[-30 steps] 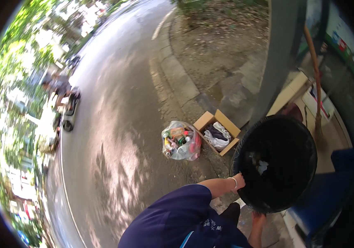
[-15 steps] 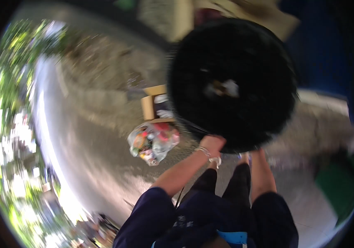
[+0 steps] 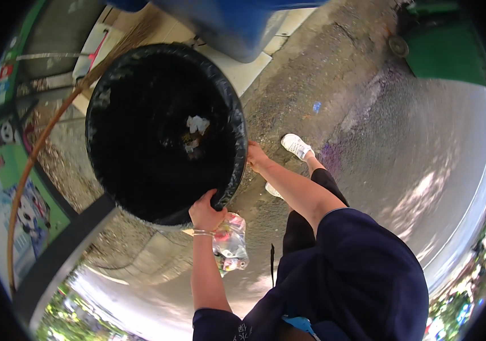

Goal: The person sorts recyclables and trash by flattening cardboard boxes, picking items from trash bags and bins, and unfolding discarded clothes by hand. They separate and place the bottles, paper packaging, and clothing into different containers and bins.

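Observation:
A large round black trash can [image 3: 141, 153] tips its wide mouth up toward me, left of centre. Crumpled white and brownish scraps [image 3: 196, 125] lie deep inside it. My left hand [image 3: 206, 212] is closed over the near rim, thumb side inward. On the can's right side my right hand [image 3: 256, 157] grips the outer edge, its fingertips partly hidden by the wall. Just below the left hand, a clear plastic bag [image 3: 230, 244] of colourful refuse rests on the ground, partly covered by my forearm.
A blue bin [image 3: 237, 34] stands beyond the can, and a green wheeled bin [image 3: 447, 51] at the upper right. A long-handled broom [image 3: 44, 136] leans at left, near a dark post [image 3: 67, 256] and a picture board [image 3: 27, 210]. A bit of blue litter [image 3: 317, 106] lies on the pavement.
My view has swung to the right, bringing the green bin and blue bin into fuller sight. The can stays in both hands; the cardboard box is now almost wholly hidden behind it.

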Available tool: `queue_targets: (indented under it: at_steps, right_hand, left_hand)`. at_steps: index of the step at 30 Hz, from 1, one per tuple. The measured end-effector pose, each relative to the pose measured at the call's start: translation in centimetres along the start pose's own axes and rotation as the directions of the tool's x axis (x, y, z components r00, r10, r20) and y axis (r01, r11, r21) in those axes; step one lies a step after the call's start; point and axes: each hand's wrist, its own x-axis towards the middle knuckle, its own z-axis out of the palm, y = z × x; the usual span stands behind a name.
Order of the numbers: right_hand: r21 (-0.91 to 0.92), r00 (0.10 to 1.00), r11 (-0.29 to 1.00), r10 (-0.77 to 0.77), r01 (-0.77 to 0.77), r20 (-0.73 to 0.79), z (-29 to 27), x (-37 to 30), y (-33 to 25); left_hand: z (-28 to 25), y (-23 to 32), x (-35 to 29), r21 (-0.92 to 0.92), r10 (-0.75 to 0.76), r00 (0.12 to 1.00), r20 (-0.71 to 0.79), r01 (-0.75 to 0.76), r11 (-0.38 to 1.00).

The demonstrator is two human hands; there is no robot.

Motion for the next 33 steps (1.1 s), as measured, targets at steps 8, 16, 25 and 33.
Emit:
queue_targets:
  at_steps: [8,16,25,33]
  right_hand:
    - [0.107,0.974,0.970,-0.223,0.217,0.043,2.0,3.7,-12.1]
    - [-0.418,0.854,0.772,-0.520,0.478,0.018,5.0,8.6,-13.0]
    - [-0.025,0.999,1.000,-0.009,0.010,0.043,0.8,2.7,-4.0]
    - [-0.060,0.992,0.993,-0.109,0.106,-0.057,-3.0,1.2,-6.1]
  left_hand:
    - [0.7,0.1,0.4,-0.014,0.072,0.996,-0.043,-0.073,0.997]
    - [1.1,-0.2,0.1,0.014,0.107,0.986,-0.125,-0.106,0.994]
    - [1.5,0.3,-0.7,0.047,0.151,0.972,-0.181,-0.145,0.988]
    - [5.5,3.7,-2.0,0.013,0.102,0.992,-0.070,-0.101,0.995]
